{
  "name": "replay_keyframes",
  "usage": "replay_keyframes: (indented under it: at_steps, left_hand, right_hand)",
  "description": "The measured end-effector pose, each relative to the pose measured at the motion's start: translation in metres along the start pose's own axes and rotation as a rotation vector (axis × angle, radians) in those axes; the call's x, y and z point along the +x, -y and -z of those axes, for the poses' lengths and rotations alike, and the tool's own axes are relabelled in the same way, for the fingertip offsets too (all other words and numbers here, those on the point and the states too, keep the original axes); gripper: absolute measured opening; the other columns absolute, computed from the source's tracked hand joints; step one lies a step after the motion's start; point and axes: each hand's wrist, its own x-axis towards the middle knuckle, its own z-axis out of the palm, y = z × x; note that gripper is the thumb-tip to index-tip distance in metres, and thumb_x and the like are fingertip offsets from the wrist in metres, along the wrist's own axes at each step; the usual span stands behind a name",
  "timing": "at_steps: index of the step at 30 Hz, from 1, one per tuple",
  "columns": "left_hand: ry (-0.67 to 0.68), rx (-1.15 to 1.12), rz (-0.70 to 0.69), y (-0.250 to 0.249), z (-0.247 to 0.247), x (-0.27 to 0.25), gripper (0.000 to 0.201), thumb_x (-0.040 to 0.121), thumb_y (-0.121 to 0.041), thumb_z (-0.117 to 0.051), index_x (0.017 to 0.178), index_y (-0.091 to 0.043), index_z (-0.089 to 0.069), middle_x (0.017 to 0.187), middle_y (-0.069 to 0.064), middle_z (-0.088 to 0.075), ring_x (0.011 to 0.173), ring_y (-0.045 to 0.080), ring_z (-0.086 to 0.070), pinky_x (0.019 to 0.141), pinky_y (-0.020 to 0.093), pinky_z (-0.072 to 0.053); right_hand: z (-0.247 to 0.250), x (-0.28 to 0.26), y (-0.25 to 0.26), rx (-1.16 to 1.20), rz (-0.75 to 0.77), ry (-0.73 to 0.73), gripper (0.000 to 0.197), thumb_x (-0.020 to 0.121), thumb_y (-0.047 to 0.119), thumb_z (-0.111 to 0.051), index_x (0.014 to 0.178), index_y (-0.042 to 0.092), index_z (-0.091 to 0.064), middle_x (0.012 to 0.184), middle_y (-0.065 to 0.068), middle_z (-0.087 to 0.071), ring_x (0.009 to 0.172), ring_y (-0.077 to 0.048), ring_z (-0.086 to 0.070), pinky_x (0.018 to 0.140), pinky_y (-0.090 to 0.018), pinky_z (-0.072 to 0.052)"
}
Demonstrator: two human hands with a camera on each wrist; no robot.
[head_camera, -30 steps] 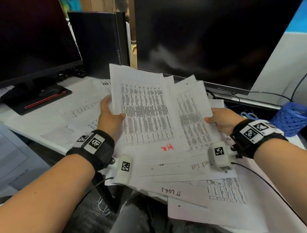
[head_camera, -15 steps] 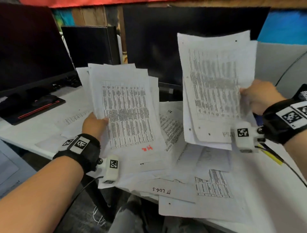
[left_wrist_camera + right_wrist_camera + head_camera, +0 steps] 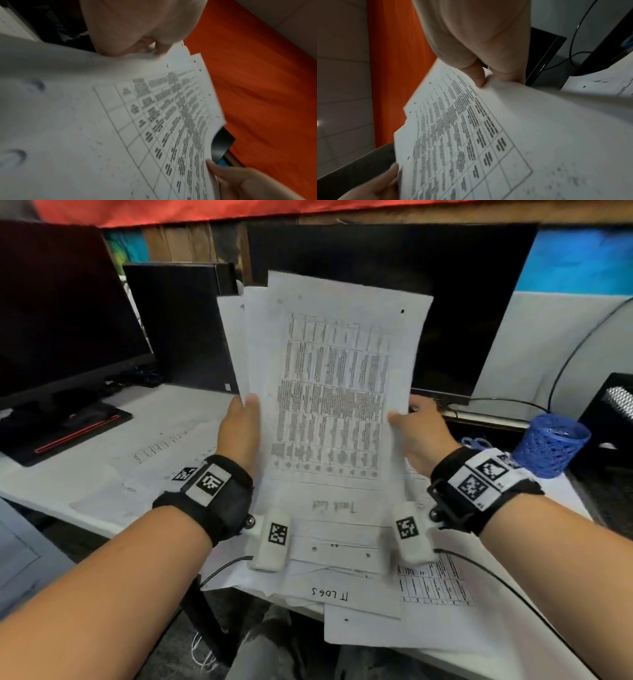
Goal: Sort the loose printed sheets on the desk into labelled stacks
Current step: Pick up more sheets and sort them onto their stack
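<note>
I hold one upright bundle of printed sheets [image 3: 329, 392] above the desk, its front page a dense table with "Task List" handwritten near the bottom. My left hand [image 3: 239, 429] grips the bundle's left edge, thumb on the front. My right hand [image 3: 416, 433] grips the right edge the same way. The left wrist view shows the bundle [image 3: 154, 121] pinched by my left hand [image 3: 137, 44]. The right wrist view shows it [image 3: 479, 128] pinched by my right hand [image 3: 488, 70]. More loose sheets [image 3: 376, 621] lie on the desk below, one marked "IT LOGS" [image 3: 329, 594].
A dark monitor [image 3: 61, 313] with a red-trimmed base stands at the left, a black computer case [image 3: 178, 323] behind, a second screen [image 3: 462, 302] behind the bundle. A blue mesh pen cup [image 3: 551, 445] sits at the right. More sheets [image 3: 154, 453] lie at the left on the white desk [image 3: 51, 484].
The two bundles, held apart half a second ago, are now together as one. My right hand came left and down with its sheets onto the left hand's bundle.
</note>
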Motion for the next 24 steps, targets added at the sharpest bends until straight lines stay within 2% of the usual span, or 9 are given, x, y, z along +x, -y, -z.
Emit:
replay_keyframes:
  at_steps: [2, 5, 8, 10, 12, 15, 18, 21, 24]
  left_hand:
    - [-0.018, -0.005, -0.045, -0.003, -0.005, -0.003, 0.031, 0.093, -0.050, -0.037, 0.113, -0.028, -0.048, 0.100, -0.012, -0.058, 0.098, 0.009, -0.055, 0.095, 0.030, -0.041]
    - [0.004, 0.060, -0.196, -0.014, -0.014, -0.012, 0.030, 0.100, -0.033, -0.041, 0.127, -0.021, -0.041, 0.103, -0.015, -0.057, 0.090, -0.003, -0.055, 0.074, 0.014, -0.043]
    - [-0.025, 0.113, -0.359, -0.031, -0.021, -0.017, 0.039, 0.102, -0.022, -0.037, 0.140, -0.017, -0.032, 0.129, -0.014, -0.047, 0.115, 0.002, -0.047, 0.093, 0.011, -0.037]
    - [-0.031, 0.081, -0.410, -0.043, -0.025, -0.021, 0.041, 0.103, -0.022, -0.035, 0.142, -0.015, -0.029, 0.124, -0.020, -0.042, 0.115, -0.001, -0.041, 0.088, 0.000, -0.031]
    - [-0.010, 0.049, -0.444, -0.049, -0.026, -0.025, 0.037, 0.103, -0.025, -0.035, 0.139, -0.018, -0.032, 0.113, -0.024, -0.045, 0.106, -0.003, -0.046, 0.079, -0.005, -0.034]
    - [0.032, 0.065, -0.450, -0.043, -0.023, -0.034, 0.034, 0.102, -0.029, -0.036, 0.135, -0.018, -0.035, 0.111, -0.021, -0.050, 0.098, -0.009, -0.050, 0.080, 0.002, -0.039]
    - [0.074, 0.092, -0.434, -0.033, -0.021, -0.040, 0.033, 0.102, -0.030, -0.038, 0.131, -0.016, -0.036, 0.119, -0.008, -0.054, 0.103, 0.002, -0.054, 0.090, 0.020, -0.045]
    - [0.105, 0.075, -0.426, -0.029, -0.023, -0.039, 0.034, 0.100, -0.028, -0.043, 0.131, -0.015, -0.037, 0.119, -0.010, -0.056, 0.104, 0.000, -0.055, 0.090, 0.022, -0.045]
    - [0.137, 0.061, -0.408, -0.029, -0.024, -0.036, 0.035, 0.097, -0.026, -0.051, 0.129, -0.020, -0.038, 0.120, -0.013, -0.057, 0.109, 0.001, -0.055, 0.094, 0.025, -0.044]
  right_hand:
    - [-0.006, -0.005, 0.002, 0.021, 0.014, -0.028, 0.050, 0.091, 0.007, -0.053, 0.136, 0.018, -0.037, 0.113, -0.004, -0.063, 0.097, -0.022, -0.067, 0.086, -0.041, -0.056]
    - [-0.008, -0.018, 0.019, -0.100, 0.187, -0.028, 0.029, 0.094, 0.007, -0.047, 0.121, 0.018, -0.048, 0.115, 0.000, -0.061, 0.104, -0.018, -0.061, 0.095, -0.038, -0.051]
    - [-0.006, -0.033, 0.044, -0.127, 0.410, -0.098, 0.023, 0.097, 0.008, -0.043, 0.114, 0.023, -0.048, 0.112, 0.006, -0.060, 0.103, -0.010, -0.059, 0.093, -0.028, -0.049]
    - [-0.003, -0.041, 0.055, -0.091, 0.535, -0.137, 0.025, 0.097, 0.008, -0.042, 0.118, 0.021, -0.045, 0.111, 0.010, -0.058, 0.104, -0.006, -0.057, 0.092, -0.022, -0.047]
    - [0.003, -0.047, 0.058, -0.073, 0.587, -0.140, 0.027, 0.097, 0.009, -0.042, 0.123, 0.018, -0.043, 0.108, 0.014, -0.056, 0.101, -0.001, -0.056, 0.089, -0.017, -0.046]
    - [0.014, -0.051, 0.045, -0.073, 0.519, -0.092, 0.034, 0.094, 0.014, -0.051, 0.126, 0.021, -0.040, 0.110, 0.015, -0.055, 0.102, 0.000, -0.055, 0.090, -0.026, -0.048]
    - [0.023, -0.052, 0.038, -0.042, 0.463, -0.081, 0.038, 0.092, 0.020, -0.057, 0.126, 0.021, -0.041, 0.120, 0.006, -0.058, 0.109, -0.011, -0.058, 0.097, -0.040, -0.049]
    - [0.029, -0.048, 0.055, 0.038, 0.525, -0.100, 0.045, 0.090, 0.017, -0.059, 0.130, 0.018, -0.038, 0.120, 0.005, -0.059, 0.107, -0.008, -0.061, 0.095, -0.037, -0.052]
    - [0.033, -0.045, 0.087, 0.070, 0.725, -0.130, 0.057, 0.088, 0.012, -0.057, 0.137, 0.021, -0.030, 0.123, 0.010, -0.054, 0.104, -0.002, -0.058, 0.090, -0.024, -0.049]
